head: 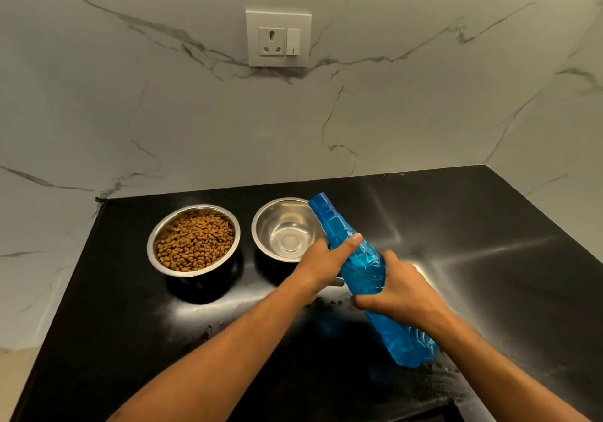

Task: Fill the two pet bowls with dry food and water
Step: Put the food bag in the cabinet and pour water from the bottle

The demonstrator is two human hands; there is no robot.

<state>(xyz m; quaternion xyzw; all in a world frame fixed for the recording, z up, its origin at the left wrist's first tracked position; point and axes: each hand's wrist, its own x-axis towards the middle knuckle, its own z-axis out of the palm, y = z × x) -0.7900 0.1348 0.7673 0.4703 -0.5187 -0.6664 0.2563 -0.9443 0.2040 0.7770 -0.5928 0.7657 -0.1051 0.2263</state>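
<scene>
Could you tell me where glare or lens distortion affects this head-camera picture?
In the head view, bright streaks of glare cross the black countertop right of the blue bottle; the empty steel bowl also shines; wide-angle distortion bows the counter edges outward, though the food bowl stays sharp.

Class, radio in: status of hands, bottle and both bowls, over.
Left hand and right hand both gripping blue bottle, tilted toward empty bowl. Other bowl full of dry food. No water poured yet. Nothing in the way.
</scene>
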